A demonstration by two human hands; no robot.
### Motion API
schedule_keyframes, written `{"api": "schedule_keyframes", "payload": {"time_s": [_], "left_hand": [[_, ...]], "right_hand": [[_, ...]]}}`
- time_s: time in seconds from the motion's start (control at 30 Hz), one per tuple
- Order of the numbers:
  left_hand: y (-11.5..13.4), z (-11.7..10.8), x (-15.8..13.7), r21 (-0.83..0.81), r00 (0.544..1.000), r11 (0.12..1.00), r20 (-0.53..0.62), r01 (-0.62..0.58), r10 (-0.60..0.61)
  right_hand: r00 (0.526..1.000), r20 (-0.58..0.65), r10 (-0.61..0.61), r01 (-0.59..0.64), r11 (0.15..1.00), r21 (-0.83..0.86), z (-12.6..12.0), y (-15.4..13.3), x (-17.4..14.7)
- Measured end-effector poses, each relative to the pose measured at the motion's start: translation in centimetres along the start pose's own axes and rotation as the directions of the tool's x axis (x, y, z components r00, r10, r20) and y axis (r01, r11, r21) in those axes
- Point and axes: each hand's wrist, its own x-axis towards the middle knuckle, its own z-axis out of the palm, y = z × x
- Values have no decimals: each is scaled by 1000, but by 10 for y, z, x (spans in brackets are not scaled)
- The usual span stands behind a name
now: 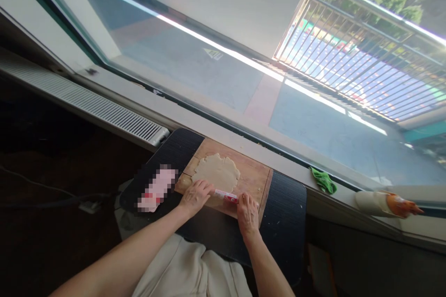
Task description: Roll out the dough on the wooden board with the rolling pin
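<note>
A flattened sheet of pale dough [218,171] with ragged edges lies on a wooden board [256,177]. Over its near edge runs a slim white stick with red print [226,195]; its exact kind is unclear. My left hand [197,197] is closed over the stick's left end, by the dough's near left edge. At the other end, my right hand [248,211] is closed with its fingers curled over the stick. Both ends of the stick are hidden under my hands.
The board rests on a small black table [284,222] against a window sill [296,171]. A pixelated pink item [158,190] lies left of the board. A green cloth [324,181] and a pale roll with an orange end [379,204] are on the sill. A radiator [114,106] stands left.
</note>
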Motion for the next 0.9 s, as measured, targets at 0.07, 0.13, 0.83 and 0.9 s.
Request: {"api": "schedule_keyframes", "payload": {"time_s": [0.07,0.13,0.83,0.9], "left_hand": [[-11,3,-7,-8,1000,1000,0,0,0],[-23,6,-12,5,1000,1000,-12,-2,2],[-38,13,58,-13,997,998,41,60,-59],[-38,14,40,-14,999,1000,29,-14,15]], "right_hand": [[997,-42,-60,62,997,35,5,-4,-8],[994,-58,-91,95,993,74,10,-11,-15],[999,43,-28,17,973,232,4,-40,68],[999,30,-25,17,970,243,4,-47,51]]}}
